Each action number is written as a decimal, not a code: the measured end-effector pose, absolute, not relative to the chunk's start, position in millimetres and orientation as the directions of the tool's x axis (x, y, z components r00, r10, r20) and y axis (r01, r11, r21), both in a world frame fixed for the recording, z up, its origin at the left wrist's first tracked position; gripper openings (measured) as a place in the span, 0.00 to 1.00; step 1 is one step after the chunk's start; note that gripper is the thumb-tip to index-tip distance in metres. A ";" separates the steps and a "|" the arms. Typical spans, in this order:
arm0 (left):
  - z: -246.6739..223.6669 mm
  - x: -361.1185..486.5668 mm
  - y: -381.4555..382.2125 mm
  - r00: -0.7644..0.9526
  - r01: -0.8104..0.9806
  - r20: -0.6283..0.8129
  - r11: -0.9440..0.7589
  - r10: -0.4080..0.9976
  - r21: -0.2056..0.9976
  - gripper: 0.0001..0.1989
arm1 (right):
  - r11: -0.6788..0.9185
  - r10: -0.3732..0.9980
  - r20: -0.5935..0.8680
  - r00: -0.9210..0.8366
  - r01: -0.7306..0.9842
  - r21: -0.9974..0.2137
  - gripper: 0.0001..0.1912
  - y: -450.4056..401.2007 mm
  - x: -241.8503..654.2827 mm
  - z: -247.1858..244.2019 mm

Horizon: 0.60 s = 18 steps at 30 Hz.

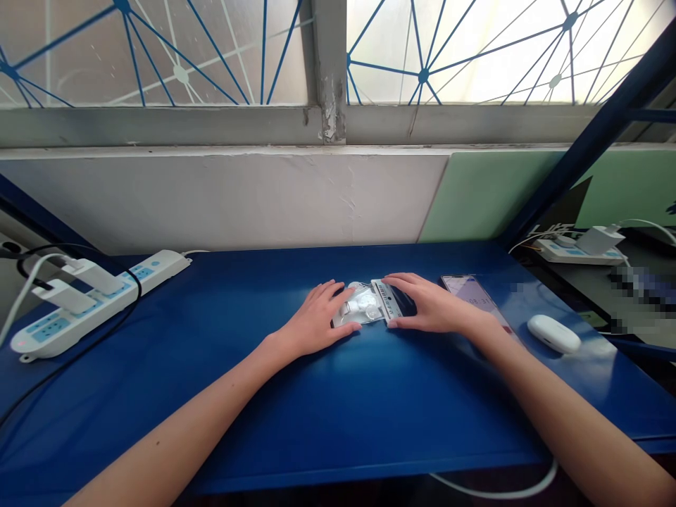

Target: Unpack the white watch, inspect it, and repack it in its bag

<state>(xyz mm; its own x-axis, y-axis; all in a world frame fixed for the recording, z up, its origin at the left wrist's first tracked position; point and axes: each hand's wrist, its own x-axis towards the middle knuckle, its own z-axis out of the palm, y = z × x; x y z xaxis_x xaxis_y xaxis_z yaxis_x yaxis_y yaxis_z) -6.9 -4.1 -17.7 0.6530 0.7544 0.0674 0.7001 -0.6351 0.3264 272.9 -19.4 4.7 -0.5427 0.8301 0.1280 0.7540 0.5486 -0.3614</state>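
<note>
A small clear plastic packet (362, 304) with whitish contents lies flat on the blue table (317, 422), near its middle. Its printed header strip (387, 300) is at the right end. My left hand (320, 317) rests at the packet's left end, thumb and fingers spread around that edge. At the header end is my right hand (425, 303), its thumb and fingers apart and touching the strip's edges. What exactly is inside the packet is too small to tell.
A phone (475, 292) lies partly behind my right forearm, with a white rounded case (553, 334) farther right. On the left stands a white power strip (100, 303) with plugs and a black cable (100, 340). A wall and windows rise behind the table.
</note>
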 end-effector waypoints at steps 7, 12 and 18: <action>-12.6 -9.9 -1.0 0.675 0.690 0.039 -0.649 0.737 0.321 0.36 | 0.512 0.846 0.028 -0.533 0.796 -0.322 0.56 -19.2 269.1 -4.4; -13.2 -11.7 1.9 0.681 0.680 0.045 -0.654 0.731 0.331 0.36 | 0.530 0.837 0.050 -0.545 0.785 -0.322 0.53 -19.9 265.2 -3.6; -16.6 -14.4 6.8 0.674 0.672 0.085 -0.657 0.734 0.340 0.40 | 0.525 0.839 0.052 -0.541 0.782 -0.337 0.51 -18.9 265.8 -3.4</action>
<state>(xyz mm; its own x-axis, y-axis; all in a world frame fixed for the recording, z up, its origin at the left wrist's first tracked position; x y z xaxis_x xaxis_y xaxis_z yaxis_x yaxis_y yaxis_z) -14.4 6.8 -16.6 0.6742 0.7336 0.0848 0.6724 -0.6573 0.3404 265.8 -18.9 -3.4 -0.5411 0.8394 0.0518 0.7816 0.5247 -0.3373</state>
